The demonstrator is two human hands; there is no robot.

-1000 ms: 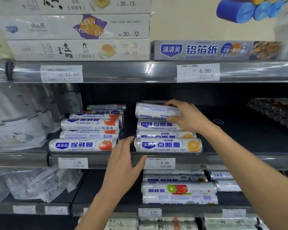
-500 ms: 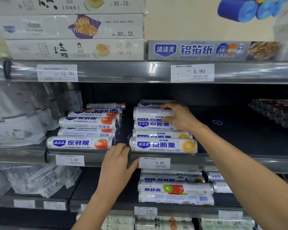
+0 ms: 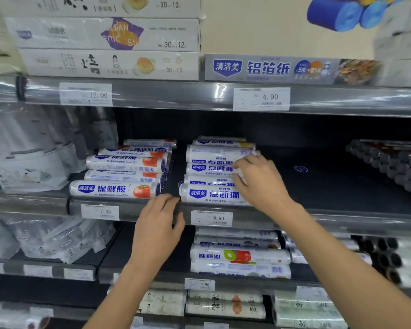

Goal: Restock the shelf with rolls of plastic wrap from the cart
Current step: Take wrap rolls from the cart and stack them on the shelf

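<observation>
White plastic wrap rolls with blue print and an orange picture lie stacked on the middle shelf (image 3: 342,222). The top roll (image 3: 214,154) lies level on the stack, and the front roll (image 3: 207,194) sits at the shelf lip. My right hand (image 3: 259,181) covers the right ends of the front and middle rolls, fingers lightly bent against them and wrapped round none. My left hand (image 3: 159,224) rests its fingertips on the shelf lip in the gap between this stack and the tomato-print rolls (image 3: 114,189). The cart is out of view.
Dark bare shelf floor (image 3: 330,181) lies right of the stack, then a pile of dark rolls (image 3: 389,165). Clear bags (image 3: 33,162) hang at left. Flat boxes (image 3: 109,64) and a foil box (image 3: 271,68) sit above. More rolls (image 3: 240,256) fill the lower shelf.
My right hand let go of the top roll, now lying on the stack, and slid down to the ends of the lower rolls. My left hand rose to the shelf lip.
</observation>
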